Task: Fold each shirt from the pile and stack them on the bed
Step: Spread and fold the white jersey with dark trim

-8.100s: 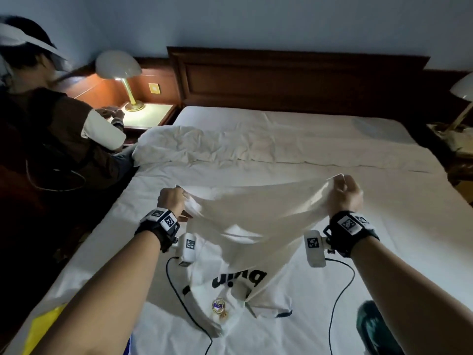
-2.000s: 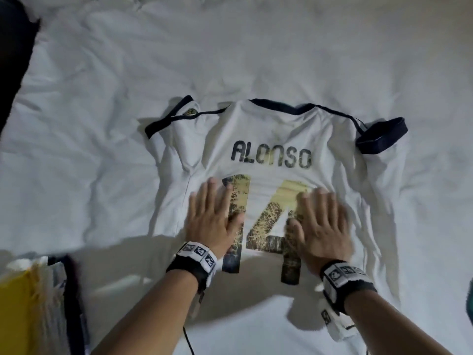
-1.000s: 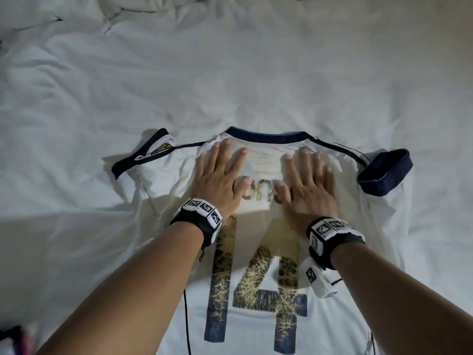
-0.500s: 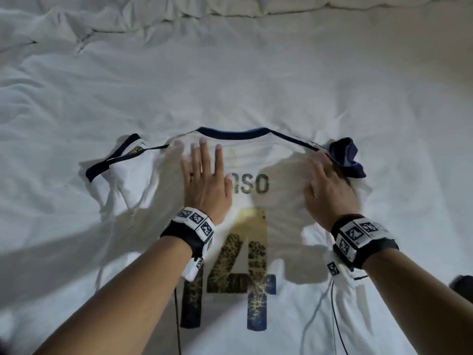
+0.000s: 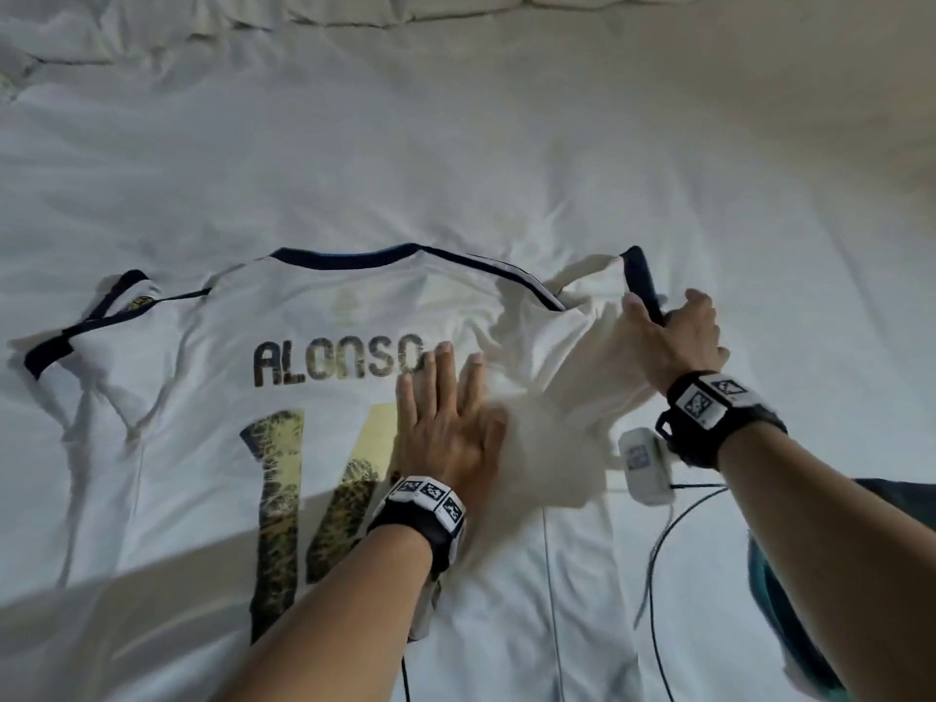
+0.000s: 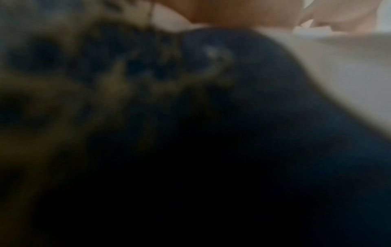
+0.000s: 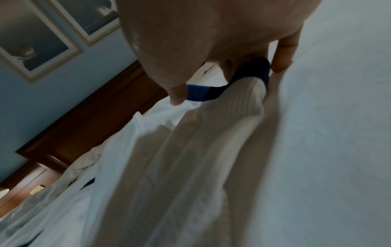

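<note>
Right hand (image 5: 673, 336) pinches the navy cuff (image 5: 642, 281) of the shirt's right sleeve, lifted off the bed (image 5: 456, 144). Left hand (image 5: 445, 423) lies flat, fingers straight, pinning the shirt (image 5: 314, 316) back-up beside the number. Fold goes leftward over that palm line. Left wrist view too dark, probably pressed into fabric.

**Dim room, uneven light, soft wrist views**

The head view is dim, brighter top right, with a broad shadow across the jersey (image 5: 212, 397) below the left hand (image 5: 445, 428) and a darker one just beyond its fingertips, toward the right hand (image 5: 673, 336). Lines bow at the edges. The left wrist view is almost black and wholly out of focus. The right wrist view is smeared below the fingers (image 7: 283, 50), sharper beside them.
</note>
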Action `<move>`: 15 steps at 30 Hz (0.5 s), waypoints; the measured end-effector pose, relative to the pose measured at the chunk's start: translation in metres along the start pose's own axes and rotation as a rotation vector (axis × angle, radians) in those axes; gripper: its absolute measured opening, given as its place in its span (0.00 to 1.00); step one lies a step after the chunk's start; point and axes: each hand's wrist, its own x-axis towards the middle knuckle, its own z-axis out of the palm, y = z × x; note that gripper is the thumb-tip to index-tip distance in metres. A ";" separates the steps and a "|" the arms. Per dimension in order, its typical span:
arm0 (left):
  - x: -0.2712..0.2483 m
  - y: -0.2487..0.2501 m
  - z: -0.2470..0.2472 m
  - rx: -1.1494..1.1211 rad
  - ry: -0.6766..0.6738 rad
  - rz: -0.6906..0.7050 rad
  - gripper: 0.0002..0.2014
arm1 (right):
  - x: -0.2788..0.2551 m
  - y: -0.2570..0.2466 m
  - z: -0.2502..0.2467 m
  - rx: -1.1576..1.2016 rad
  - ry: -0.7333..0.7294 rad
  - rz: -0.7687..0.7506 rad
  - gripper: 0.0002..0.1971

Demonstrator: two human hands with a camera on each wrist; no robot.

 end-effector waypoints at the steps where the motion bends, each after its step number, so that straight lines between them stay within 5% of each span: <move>1: -0.001 0.001 0.002 -0.008 0.016 -0.002 0.36 | 0.005 -0.003 -0.002 -0.035 -0.056 0.034 0.35; 5: -0.004 0.004 0.002 0.001 0.053 -0.006 0.36 | 0.014 -0.012 -0.004 0.039 -0.181 0.009 0.24; 9: -0.002 0.003 0.004 0.013 0.052 -0.030 0.37 | 0.010 0.005 -0.010 0.302 -0.003 0.000 0.11; 15: -0.008 0.008 0.002 0.090 0.042 -0.028 0.36 | -0.005 0.059 -0.011 0.245 0.084 0.209 0.14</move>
